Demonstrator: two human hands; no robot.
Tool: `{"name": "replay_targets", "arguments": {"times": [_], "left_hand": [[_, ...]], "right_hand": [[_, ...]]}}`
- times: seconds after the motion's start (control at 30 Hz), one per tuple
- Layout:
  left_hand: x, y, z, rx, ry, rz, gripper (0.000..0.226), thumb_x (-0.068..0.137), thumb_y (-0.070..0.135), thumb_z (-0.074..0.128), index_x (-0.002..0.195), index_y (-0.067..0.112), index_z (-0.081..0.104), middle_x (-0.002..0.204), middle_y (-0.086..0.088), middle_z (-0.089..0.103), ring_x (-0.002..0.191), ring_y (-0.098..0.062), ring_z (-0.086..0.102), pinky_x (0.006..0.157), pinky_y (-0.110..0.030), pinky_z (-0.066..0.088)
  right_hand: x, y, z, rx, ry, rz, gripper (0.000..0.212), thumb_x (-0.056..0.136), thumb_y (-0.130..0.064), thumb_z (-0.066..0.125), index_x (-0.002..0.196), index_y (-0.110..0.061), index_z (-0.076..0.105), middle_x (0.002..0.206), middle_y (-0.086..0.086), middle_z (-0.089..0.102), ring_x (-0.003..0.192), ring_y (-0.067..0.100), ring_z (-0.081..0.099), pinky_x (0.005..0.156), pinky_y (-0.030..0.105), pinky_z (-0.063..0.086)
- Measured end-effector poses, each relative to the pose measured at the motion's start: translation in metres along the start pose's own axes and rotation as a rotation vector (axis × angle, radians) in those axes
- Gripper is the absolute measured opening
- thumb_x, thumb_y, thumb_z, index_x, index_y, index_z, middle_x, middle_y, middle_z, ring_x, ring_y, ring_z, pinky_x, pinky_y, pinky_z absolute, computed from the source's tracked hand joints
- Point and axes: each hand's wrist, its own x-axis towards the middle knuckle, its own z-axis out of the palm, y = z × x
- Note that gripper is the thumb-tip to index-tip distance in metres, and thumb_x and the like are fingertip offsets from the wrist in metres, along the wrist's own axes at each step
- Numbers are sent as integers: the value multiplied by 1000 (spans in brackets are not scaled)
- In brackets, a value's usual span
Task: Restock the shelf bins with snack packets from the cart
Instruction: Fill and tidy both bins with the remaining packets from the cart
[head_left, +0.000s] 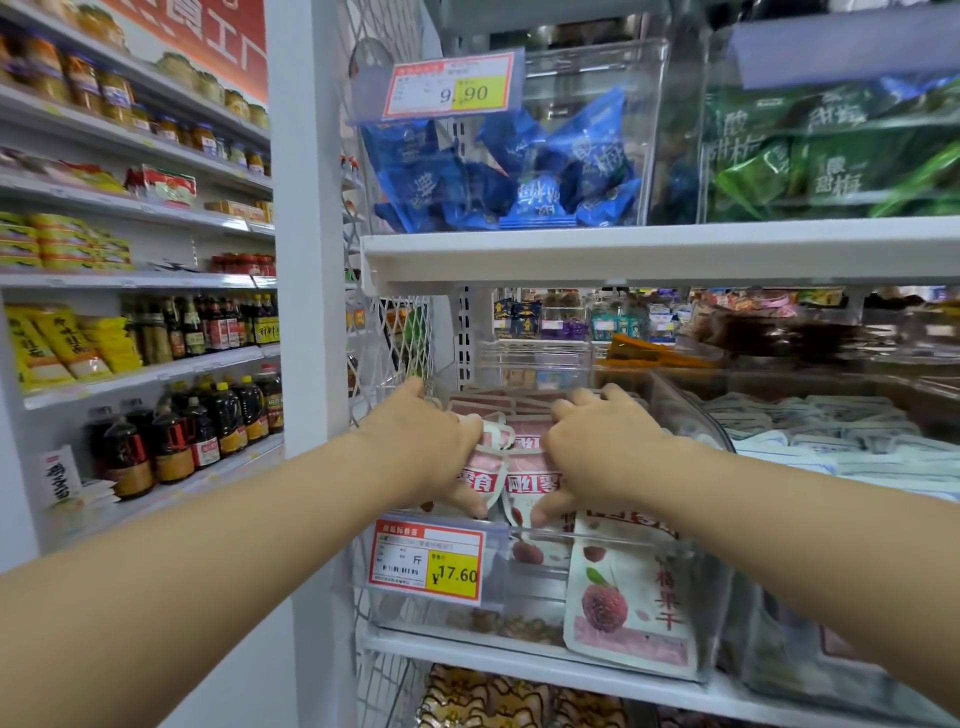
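Left hand (426, 447) and right hand (605, 449): fingers curled round pink dried-fruit packets (530, 483) in clear bin (519, 592). Packets probably light, floppy, slick; grip by flat sides.

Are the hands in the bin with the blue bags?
No, the left hand and right hand grip pink packets in the lower bin.

pink snack packets (524, 457), heaped in clear bin (524, 603)
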Motion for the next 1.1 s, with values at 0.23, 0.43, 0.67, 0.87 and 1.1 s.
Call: {"name": "replay_targets", "arguments": {"times": [0.23,0.43,0.67,0.87,1.1], "left_hand": [[-4,0,5,53,104,-23,91,80,87,32,128,9,38,134,-11,54,124,-29,51,104,-44,30],[-11,-11,4,-67,175,65,80,82,79,49,135,20,37,139,-1,48,126,-24,46,106,-41,33],[-4,0,-5,-173,260,262,62,84,61,65,136,36,43,133,7,47,124,-18,45,100,-35,33],[2,6,-5,-130,249,268,51,93,47,60,137,26,47,129,-2,46,120,-23,46,98,-37,34],[-9,0,-11,-168,259,248,51,85,67,57,119,29,56,123,9,56,114,-15,52,96,-35,34]], "right_hand": [[-25,15,-19,132,141,-49,93,72,-82,58,137,-18,43,140,4,50,130,27,43,107,44,35],[-46,20,-14,89,-7,-73,92,66,-77,72,132,-22,39,132,2,56,119,28,54,93,41,45],[-44,12,-13,72,-105,-89,95,69,-75,72,137,-21,34,134,6,56,127,31,50,110,50,28],[-41,15,-9,39,-49,-92,73,83,-50,73,140,-23,37,129,7,50,119,27,52,105,47,33],[-36,14,2,-93,118,-125,57,90,-33,64,139,-19,37,131,8,48,122,29,47,104,45,33]]}}
